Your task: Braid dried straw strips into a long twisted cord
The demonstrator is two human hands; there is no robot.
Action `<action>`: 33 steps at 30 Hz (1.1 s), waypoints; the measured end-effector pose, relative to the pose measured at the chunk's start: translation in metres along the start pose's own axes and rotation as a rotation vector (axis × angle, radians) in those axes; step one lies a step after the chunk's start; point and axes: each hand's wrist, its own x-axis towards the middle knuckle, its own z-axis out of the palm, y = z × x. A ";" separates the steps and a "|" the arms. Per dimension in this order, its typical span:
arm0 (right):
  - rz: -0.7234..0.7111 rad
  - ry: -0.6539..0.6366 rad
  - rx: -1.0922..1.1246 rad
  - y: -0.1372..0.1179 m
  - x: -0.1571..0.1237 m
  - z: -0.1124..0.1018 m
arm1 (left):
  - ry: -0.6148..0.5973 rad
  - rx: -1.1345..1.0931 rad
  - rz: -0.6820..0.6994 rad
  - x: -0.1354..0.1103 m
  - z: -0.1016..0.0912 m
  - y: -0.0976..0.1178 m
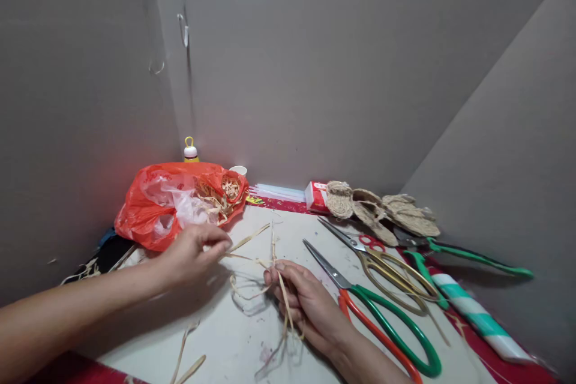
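Near the middle of the white board, my right hand [303, 300] pinches a thin stem wrapped with pale straw strips [273, 246] between thumb and fingers. The stem points up and away, and loose strip ends hang below the fingers. To its left, my left hand [193, 255] is closed on a straw strip [240, 257] that runs across to the stem. A second, wider strip end [252, 235] sticks out from the left fingers. A curled strand [247, 295] hangs between the hands.
At the left sits a red plastic bag [144, 210] holding straw. Scissors with red and green handles [360, 300] and gold-handled scissors [382, 270] lie right. Behind them are woven fibre pieces [369, 207], green-handled pliers [472, 252] and a striped roll [481, 318]. Grey panels [292, 84] enclose the board.
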 end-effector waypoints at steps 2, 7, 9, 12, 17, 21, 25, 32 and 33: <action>-0.006 0.004 -0.014 -0.001 0.000 0.001 | -0.141 -0.370 -0.212 -0.003 0.022 0.009; -0.006 -0.005 -0.052 -0.003 0.000 0.001 | -0.142 -0.771 -0.397 0.005 0.054 0.016; -0.012 -0.015 -0.050 -0.002 0.000 0.000 | -0.150 -0.843 -0.388 0.008 0.058 0.016; -0.016 -0.023 -0.050 -0.001 0.001 -0.001 | -0.140 -0.919 -0.377 0.008 0.061 0.016; -0.013 -0.020 -0.055 0.000 0.002 -0.001 | -0.182 -0.908 -0.385 0.006 0.067 0.017; 0.003 -0.005 -0.095 -0.002 0.001 0.000 | -0.169 -0.927 -0.397 0.013 0.062 0.020; 0.011 0.029 -0.126 -0.002 0.001 0.000 | -0.226 -0.962 -0.409 0.025 0.042 0.020; 0.086 0.029 -0.192 -0.005 0.001 -0.002 | -0.356 -0.769 -0.411 0.030 0.031 0.006; 0.088 0.025 -0.203 -0.005 0.001 -0.002 | -0.378 -0.763 -0.398 0.029 0.034 0.004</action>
